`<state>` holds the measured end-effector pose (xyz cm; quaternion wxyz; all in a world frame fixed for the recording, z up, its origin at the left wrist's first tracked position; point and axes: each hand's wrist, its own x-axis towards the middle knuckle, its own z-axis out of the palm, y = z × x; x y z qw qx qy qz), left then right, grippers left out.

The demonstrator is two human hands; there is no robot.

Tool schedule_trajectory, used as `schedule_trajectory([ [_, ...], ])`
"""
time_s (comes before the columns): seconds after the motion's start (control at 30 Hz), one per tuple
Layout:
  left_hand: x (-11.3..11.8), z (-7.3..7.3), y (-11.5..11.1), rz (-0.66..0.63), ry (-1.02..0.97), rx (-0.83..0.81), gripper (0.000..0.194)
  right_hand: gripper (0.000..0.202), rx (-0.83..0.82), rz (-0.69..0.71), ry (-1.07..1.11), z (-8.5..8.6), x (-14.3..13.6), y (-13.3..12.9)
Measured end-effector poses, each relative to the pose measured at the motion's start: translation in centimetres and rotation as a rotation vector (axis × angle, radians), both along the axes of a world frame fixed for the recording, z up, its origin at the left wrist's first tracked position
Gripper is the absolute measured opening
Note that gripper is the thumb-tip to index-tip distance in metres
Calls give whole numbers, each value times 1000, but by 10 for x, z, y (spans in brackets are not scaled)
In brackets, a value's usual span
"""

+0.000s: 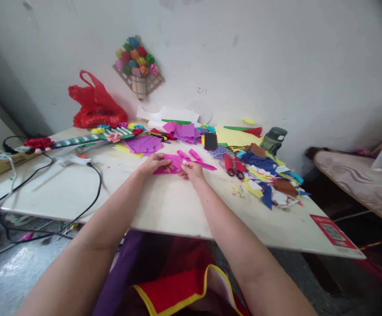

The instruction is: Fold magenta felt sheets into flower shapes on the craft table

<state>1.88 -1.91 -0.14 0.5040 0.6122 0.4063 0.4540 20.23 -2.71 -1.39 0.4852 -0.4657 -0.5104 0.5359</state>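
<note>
A sheet of magenta paper (175, 161) lies low over the white table between my two hands. My left hand (158, 164) pinches its left part with bent fingers. At the right edge of the same sheet, my right hand (192, 170) closes thumb and forefinger on the paper. Just beyond my right hand rest small rolled magenta pieces (195, 155) and a folded magenta strip (208, 166). A stack of purple paper (145, 144) lies behind my left hand. Black-handled scissors (235, 170) are farther right, on red paper.
Mixed paper scraps (271, 175) heap up on the right, near a dark green bottle (274, 139). A black phone-like object (210, 141) lies toward the back. On the left are a white glue gun (74, 159) with a black cord, a flower-decorated strip (85, 139) and a red bag (95, 105).
</note>
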Motion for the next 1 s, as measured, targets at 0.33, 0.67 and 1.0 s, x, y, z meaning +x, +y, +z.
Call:
schedule_trajectory([
  [0.33,5,4,4,-78,115,-26,30,14,203,-2,1,-16,0,13],
  [0.67,31,34,14,86,175,17,41,11,233,-120,93,-3,14,18],
  [1.0,28,-5,13,654,555,293,27,26,313,-488,-328,-12,74,49],
])
